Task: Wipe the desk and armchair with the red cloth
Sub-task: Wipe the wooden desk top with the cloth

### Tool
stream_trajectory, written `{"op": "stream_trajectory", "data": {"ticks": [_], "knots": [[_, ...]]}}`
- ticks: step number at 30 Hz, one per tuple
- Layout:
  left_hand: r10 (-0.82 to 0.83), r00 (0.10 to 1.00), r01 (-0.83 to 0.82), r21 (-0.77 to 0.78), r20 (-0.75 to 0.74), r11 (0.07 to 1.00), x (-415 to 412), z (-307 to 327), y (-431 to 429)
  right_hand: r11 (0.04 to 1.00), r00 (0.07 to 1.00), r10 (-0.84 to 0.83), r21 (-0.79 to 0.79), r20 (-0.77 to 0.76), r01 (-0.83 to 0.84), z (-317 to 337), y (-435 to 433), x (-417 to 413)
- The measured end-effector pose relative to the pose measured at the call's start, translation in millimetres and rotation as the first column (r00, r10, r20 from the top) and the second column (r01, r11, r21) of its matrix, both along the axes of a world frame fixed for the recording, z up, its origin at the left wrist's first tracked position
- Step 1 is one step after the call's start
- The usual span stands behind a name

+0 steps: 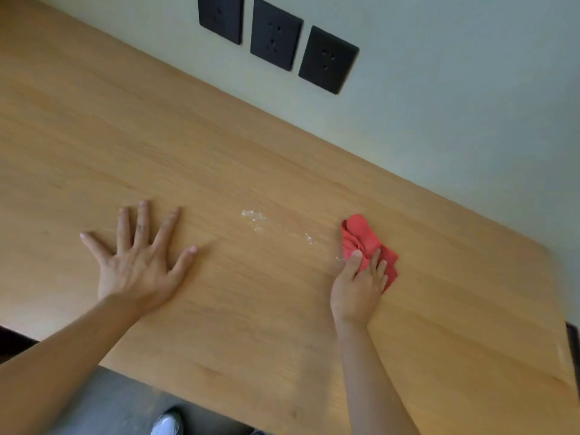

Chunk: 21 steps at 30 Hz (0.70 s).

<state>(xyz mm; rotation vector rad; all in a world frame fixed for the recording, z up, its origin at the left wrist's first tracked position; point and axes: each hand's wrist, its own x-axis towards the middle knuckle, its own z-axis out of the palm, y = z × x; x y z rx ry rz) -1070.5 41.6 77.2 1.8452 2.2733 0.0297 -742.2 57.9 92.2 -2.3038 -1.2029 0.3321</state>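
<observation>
A light wooden desk (219, 152) fills most of the view. My right hand (357, 287) presses a crumpled red cloth (361, 237) onto the desk at the right, fingers curled over its near part. Small white specks (254, 216) lie on the wood just left of the cloth. My left hand (138, 262) rests flat on the desk at the left, fingers spread, holding nothing. No armchair is in view.
The desk's far edge meets a pale wall with three black socket plates (276, 34). Grey floor (110, 403) and a white shoe (168, 423) show below the near edge. A dark object (574, 343) sits past the desk's right edge.
</observation>
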Motion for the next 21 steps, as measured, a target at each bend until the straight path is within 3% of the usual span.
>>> {"op": "stream_trajectory", "data": {"ticks": [7,14,21], "knots": [[-0.039,0.999,0.040,0.029,-0.033,0.999,-3,-12,8,0.998,0.995,-0.009,0.062,-0.098,0.015,-2,-2,11],[-0.024,1.000,0.024,0.049,-0.003,0.998,-6,-15,9,0.997,0.994,-0.066,0.024,-0.087,0.068,1,19,29],[-0.008,0.999,0.005,0.067,0.042,0.998,-4,-11,8,0.999,0.999,0.032,0.037,-0.021,-0.031,-4,18,13]]}}
